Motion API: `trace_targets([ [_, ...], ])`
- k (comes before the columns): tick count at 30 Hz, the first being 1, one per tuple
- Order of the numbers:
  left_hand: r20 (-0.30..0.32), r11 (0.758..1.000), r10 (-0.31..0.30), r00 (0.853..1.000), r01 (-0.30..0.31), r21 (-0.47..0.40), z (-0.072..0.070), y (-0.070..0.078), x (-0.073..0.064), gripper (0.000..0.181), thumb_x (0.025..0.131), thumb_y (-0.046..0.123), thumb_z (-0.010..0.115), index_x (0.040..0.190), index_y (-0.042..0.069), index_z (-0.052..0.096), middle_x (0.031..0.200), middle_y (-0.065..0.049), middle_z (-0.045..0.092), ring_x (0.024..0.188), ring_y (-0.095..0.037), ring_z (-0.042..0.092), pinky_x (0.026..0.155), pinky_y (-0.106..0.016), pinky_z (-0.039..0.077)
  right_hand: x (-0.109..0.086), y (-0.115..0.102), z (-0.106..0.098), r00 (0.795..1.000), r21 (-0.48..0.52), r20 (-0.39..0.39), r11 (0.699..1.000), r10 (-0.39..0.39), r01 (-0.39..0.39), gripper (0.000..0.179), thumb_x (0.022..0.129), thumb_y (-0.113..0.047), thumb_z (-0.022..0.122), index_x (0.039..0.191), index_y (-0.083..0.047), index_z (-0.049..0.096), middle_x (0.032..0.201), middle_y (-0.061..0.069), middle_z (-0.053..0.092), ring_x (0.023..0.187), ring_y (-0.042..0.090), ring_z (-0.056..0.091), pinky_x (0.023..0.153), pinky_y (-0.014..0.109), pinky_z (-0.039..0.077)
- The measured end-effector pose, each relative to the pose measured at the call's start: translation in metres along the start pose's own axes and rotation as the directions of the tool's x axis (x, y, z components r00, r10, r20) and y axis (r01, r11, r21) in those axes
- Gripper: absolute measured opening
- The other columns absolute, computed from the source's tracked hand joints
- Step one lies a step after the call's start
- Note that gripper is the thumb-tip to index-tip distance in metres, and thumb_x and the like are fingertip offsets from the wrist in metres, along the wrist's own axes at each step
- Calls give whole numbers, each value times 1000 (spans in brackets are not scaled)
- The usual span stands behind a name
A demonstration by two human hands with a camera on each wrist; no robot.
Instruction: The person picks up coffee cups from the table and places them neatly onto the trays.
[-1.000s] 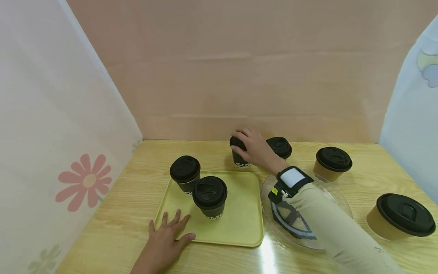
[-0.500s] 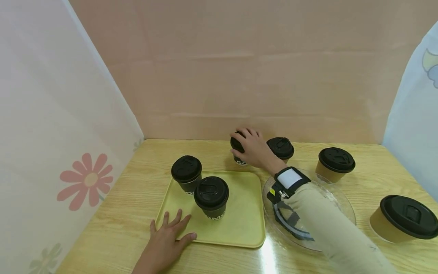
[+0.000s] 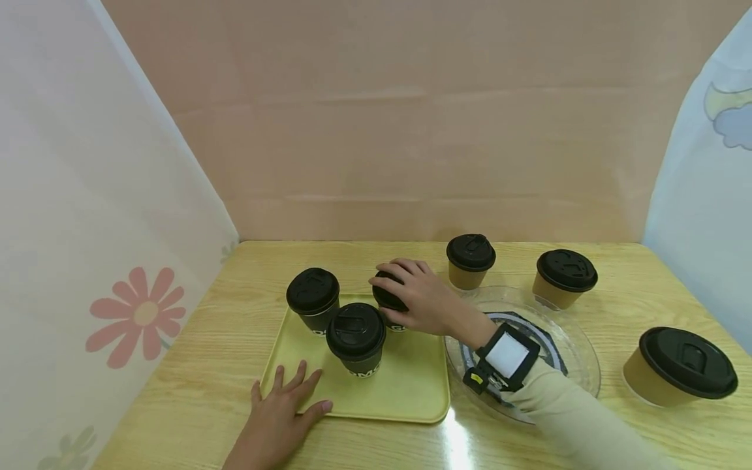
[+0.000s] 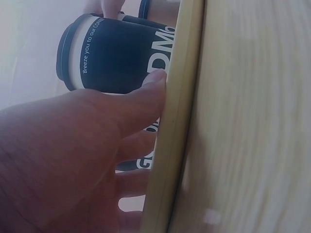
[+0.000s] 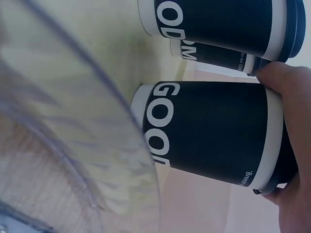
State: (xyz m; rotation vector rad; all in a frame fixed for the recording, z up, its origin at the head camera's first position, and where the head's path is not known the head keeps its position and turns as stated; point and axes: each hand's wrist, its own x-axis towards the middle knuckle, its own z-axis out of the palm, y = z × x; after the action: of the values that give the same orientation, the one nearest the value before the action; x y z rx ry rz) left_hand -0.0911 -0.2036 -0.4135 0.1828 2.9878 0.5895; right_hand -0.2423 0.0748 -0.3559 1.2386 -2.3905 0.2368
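Note:
My right hand (image 3: 420, 297) grips a black lidded coffee cup (image 5: 209, 131) from above, fingers round its lid, over the back right part of the yellow tray (image 3: 411, 385). White "GOOD" lettering shows on that cup in the right wrist view. Two more black coffee cups stand on the tray: one at the back left (image 3: 314, 297) and one in the middle (image 3: 356, 339), just left of the held cup. My left hand (image 3: 279, 414) lies with spread, straight fingers on the tray's front left corner, its thumb along the front rim (image 4: 177, 97).
Right of the tray sits a clear round plastic lid or dish (image 3: 578, 365), partly under my right forearm. Tan cups with black lids stand at the back (image 3: 470, 261), back right (image 3: 565, 277) and far right (image 3: 678, 365). A paper wall (image 3: 435, 163) closes off the table's back.
My right hand has carried the black coffee cup from the table behind the tray forward and left, over the tray. The left hand stays on the tray corner.

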Motion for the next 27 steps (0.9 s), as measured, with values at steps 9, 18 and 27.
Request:
trace_targets([
  [9,8,1000,-2,1000,3,-25,2,-3,0,64,88,64,55,137,22,58,149,-11,48,140,-54,30,101,-83,13,6,1,3,997,-44,69,999,18,-15,50,93,-46,61,138,-24,54,143,8,52,128,30,50,102,51,44],
  [18,15,1000,-2,1000,2,-6,2,-3,2,64,88,65,54,137,23,58,149,-10,48,139,-54,31,100,-83,15,-6,26,-18,993,49,-12,992,114,-114,63,95,-53,53,145,-15,45,147,10,48,136,32,44,109,55,36],
  [27,11,1000,7,1000,-6,-13,2,-3,2,64,88,64,55,137,22,57,150,-11,46,140,-54,30,101,-82,14,-37,90,-36,904,-73,-5,901,428,-427,63,91,-47,65,141,-12,48,145,19,46,132,44,41,103,67,33],
])
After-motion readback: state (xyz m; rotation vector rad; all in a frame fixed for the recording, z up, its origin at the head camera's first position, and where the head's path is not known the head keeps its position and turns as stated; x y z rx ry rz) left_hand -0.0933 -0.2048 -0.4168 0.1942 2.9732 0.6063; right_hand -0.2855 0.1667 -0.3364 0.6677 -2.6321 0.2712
